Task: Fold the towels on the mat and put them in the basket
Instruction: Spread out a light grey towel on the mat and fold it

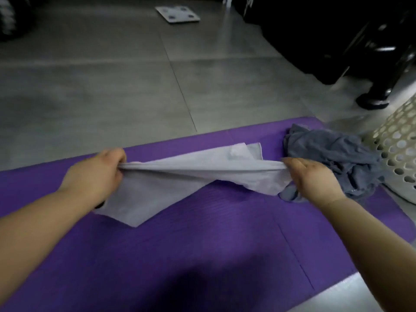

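A pale lilac towel [180,176] is stretched between my two hands just above the purple mat [202,244]. My left hand [96,174] grips its bunched left edge. My right hand [313,176] pinches the bunched right edge. The towel's lower flap hangs onto the mat, and a far corner lies folded toward the back. A crumpled grey-blue towel [333,154] lies on the mat's right end, right behind my right hand. The cream basket [398,149] with round holes stands at the right, touching that grey-blue towel.
Grey tiled floor [112,86] lies beyond the mat. A flat white board [177,14] rests on the floor at the back. Dark furniture and a black wheeled base [371,102] stand at the back right, close to the basket.
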Motion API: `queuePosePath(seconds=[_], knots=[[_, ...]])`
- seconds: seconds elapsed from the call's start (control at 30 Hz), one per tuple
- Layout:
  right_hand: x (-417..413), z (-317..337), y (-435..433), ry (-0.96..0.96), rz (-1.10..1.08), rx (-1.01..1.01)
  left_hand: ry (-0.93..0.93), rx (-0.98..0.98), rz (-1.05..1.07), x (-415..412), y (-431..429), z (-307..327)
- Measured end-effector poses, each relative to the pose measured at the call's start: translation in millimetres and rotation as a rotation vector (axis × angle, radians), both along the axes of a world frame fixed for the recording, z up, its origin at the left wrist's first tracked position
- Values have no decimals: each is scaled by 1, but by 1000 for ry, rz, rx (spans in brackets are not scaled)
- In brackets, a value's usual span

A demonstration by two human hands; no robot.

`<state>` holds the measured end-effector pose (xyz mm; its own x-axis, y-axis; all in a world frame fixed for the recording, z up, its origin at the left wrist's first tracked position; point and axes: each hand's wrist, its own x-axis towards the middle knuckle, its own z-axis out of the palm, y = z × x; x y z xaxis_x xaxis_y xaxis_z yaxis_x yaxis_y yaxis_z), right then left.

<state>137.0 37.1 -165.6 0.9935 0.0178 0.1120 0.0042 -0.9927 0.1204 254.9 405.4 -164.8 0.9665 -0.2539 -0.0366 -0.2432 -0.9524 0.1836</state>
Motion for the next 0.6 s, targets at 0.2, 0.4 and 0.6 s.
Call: queuePosePath(seconds=[0.2,0.4,0.6], knots=[[80,113,72,-64,7,79,-182,-195,218,34,95,76],[122,156,129,7,87,94,-321,-205,370,33,165,139],[121,168,159,-354,257,251,-478,-542,382,25,226,159]])
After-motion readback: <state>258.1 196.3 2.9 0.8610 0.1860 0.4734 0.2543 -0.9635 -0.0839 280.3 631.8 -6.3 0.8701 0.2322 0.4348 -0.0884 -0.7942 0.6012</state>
